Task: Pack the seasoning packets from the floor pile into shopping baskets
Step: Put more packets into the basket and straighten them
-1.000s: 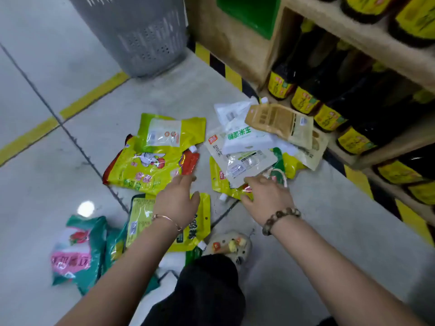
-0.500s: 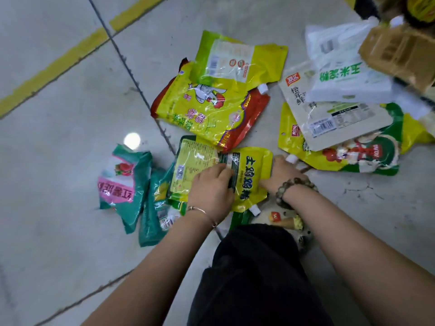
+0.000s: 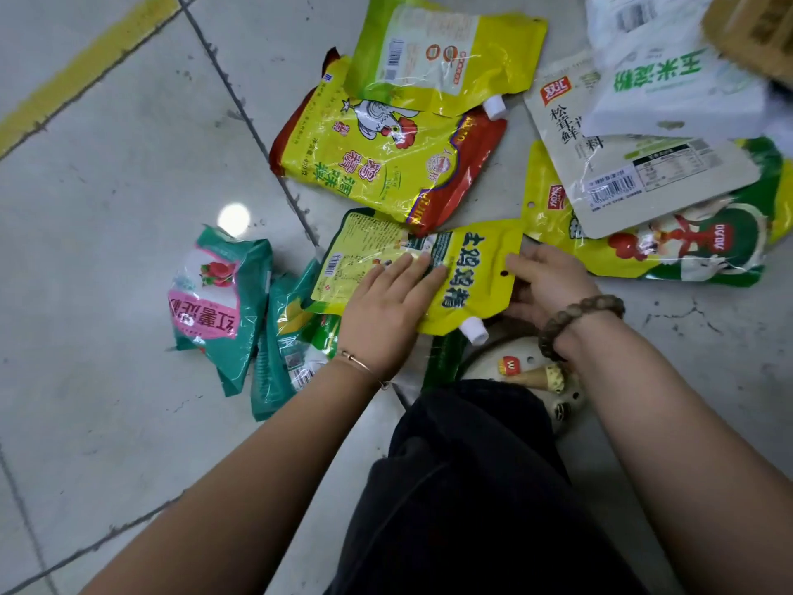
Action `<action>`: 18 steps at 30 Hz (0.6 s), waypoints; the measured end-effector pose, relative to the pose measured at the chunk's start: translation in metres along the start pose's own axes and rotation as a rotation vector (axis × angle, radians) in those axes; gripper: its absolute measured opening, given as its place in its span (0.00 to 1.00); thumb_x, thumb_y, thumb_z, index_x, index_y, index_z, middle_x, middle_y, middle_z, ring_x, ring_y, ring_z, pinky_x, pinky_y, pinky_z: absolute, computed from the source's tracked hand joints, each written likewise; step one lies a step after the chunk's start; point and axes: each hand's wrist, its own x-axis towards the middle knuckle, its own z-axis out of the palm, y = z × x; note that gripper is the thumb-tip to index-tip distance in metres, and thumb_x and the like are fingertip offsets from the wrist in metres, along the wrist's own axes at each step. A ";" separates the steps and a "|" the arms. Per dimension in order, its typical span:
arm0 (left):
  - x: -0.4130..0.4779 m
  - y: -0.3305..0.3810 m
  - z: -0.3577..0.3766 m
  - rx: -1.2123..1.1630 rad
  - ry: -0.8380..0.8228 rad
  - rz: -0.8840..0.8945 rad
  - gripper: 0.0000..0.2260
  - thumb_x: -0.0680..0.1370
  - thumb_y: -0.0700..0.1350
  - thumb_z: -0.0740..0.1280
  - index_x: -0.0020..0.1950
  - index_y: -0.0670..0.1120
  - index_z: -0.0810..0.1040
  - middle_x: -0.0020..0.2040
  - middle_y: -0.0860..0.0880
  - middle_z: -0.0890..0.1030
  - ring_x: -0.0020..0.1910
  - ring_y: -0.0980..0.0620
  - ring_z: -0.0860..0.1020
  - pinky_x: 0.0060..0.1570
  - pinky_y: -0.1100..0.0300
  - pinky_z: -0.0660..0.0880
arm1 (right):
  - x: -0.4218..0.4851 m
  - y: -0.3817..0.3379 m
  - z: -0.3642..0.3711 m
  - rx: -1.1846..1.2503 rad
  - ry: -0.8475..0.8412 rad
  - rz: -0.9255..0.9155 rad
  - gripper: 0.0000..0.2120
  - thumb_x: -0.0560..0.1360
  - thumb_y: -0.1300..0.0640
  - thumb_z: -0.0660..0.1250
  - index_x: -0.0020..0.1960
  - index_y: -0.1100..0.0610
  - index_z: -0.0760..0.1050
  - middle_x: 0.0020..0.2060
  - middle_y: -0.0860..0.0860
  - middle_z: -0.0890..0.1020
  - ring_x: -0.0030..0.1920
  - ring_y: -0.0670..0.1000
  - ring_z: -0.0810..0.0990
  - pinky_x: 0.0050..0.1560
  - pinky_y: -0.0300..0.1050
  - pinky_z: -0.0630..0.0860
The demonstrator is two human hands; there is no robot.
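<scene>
Yellow spout pouch (image 3: pixel 467 272) lies flat under straight fingers of left hand (image 3: pixel 386 307), right hand (image 3: pixel 547 283) touching its other edge, grip unclear; judged light, floppy, slick film, so pinch the sealed edge beside that hand.

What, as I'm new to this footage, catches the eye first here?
The left hand lies flat on a yellow spouted pouch in the middle, and the right hand grips its edge. Above it lies a large yellow-and-red chicken packet; teal packets sit at left.
</scene>
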 end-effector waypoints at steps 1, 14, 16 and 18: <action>0.004 0.000 -0.005 -0.047 0.064 -0.002 0.18 0.72 0.36 0.62 0.61 0.44 0.78 0.58 0.44 0.81 0.55 0.42 0.80 0.51 0.47 0.77 | -0.005 -0.006 -0.004 0.114 -0.027 -0.025 0.11 0.81 0.53 0.57 0.44 0.55 0.73 0.37 0.53 0.81 0.36 0.51 0.82 0.31 0.43 0.79; 0.086 0.025 -0.070 -1.149 0.137 -0.780 0.02 0.77 0.39 0.67 0.46 0.46 0.78 0.38 0.55 0.80 0.34 0.62 0.79 0.38 0.68 0.76 | -0.012 -0.029 -0.023 -0.029 -0.234 -0.219 0.45 0.40 0.31 0.78 0.52 0.51 0.76 0.49 0.46 0.84 0.52 0.48 0.82 0.50 0.47 0.79; 0.093 0.028 -0.060 -1.168 0.016 -0.774 0.03 0.76 0.40 0.67 0.46 0.47 0.77 0.40 0.54 0.81 0.37 0.58 0.79 0.42 0.64 0.78 | -0.014 -0.028 -0.029 -0.044 -0.202 -0.185 0.43 0.38 0.33 0.79 0.49 0.50 0.78 0.46 0.46 0.85 0.49 0.49 0.83 0.50 0.50 0.80; 0.100 0.028 -0.049 -1.175 -0.144 -0.750 0.02 0.77 0.39 0.66 0.48 0.46 0.76 0.42 0.51 0.80 0.39 0.56 0.79 0.43 0.62 0.78 | -0.020 -0.025 -0.033 -0.002 -0.170 -0.156 0.32 0.47 0.41 0.81 0.48 0.51 0.78 0.43 0.46 0.85 0.44 0.47 0.84 0.47 0.49 0.81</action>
